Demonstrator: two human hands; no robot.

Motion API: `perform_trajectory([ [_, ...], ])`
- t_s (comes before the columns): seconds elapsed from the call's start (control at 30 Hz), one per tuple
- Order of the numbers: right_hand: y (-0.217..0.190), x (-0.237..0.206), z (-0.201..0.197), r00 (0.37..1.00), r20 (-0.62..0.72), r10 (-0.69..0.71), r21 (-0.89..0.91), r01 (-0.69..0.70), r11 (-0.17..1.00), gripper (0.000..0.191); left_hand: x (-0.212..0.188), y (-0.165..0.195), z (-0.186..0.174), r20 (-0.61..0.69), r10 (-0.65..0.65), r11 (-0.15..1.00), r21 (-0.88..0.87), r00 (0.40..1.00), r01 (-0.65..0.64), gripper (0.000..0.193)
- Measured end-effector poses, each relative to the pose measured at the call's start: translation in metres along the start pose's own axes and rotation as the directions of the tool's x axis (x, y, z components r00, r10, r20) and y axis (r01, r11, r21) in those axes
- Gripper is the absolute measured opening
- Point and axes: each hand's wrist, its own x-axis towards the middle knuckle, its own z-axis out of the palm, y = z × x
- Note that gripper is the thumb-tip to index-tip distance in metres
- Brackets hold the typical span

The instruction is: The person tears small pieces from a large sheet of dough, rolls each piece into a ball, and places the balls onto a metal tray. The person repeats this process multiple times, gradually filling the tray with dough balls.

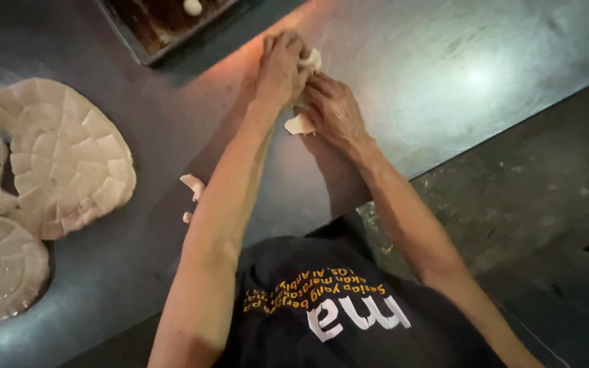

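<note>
Clenched in the left hand (282,65), a small pale dough lump (310,59) raised just off the steel desk (444,75), pinched so the right hand (334,109) can work beside it with fingers pressed down on a second dough piece (299,124) lying flat on the metal. Further left, within easy reach, two small dough scraps (192,184), then scored, cut-up dough discs (63,157) fanned in overlapping piles, and a dark tray (151,31) with one dough ball (193,7) at the far edge
</note>
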Motion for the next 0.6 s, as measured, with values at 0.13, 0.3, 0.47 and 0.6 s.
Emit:
perform_trajectory([
  [0.13, -0.004, -0.010, 0.003, 0.999, 0.033, 0.039, -0.044, -0.038, 0.998, 0.022, -0.033, 0.000, -0.019, 0.103, -0.239, 0.779, -0.573, 0.966, 0.254, 0.024],
  [0.3, -0.005, -0.007, -0.002, 0.998, 0.053, -0.016, -0.063, 0.020, 0.998, 0.016, -0.108, -0.037, -0.090, 0.047, -0.555, 0.024, -0.997, 0.831, 0.073, 0.024],
  [0.47, -0.055, 0.024, -0.010, 0.991, 0.041, 0.128, -0.151, -0.120, 0.981, 0.024, -0.197, -0.066, -0.144, -0.356, -0.537, 0.513, -0.857, 0.765, -0.039, 0.034],
  [0.6, -0.153, 0.033, 0.025, 0.989, 0.079, -0.124, 0.139, 0.112, 0.984, 0.046, -0.246, -0.041, -0.134, -0.375, -0.659, 0.514, -0.858, 0.652, 0.026, 0.025],
])
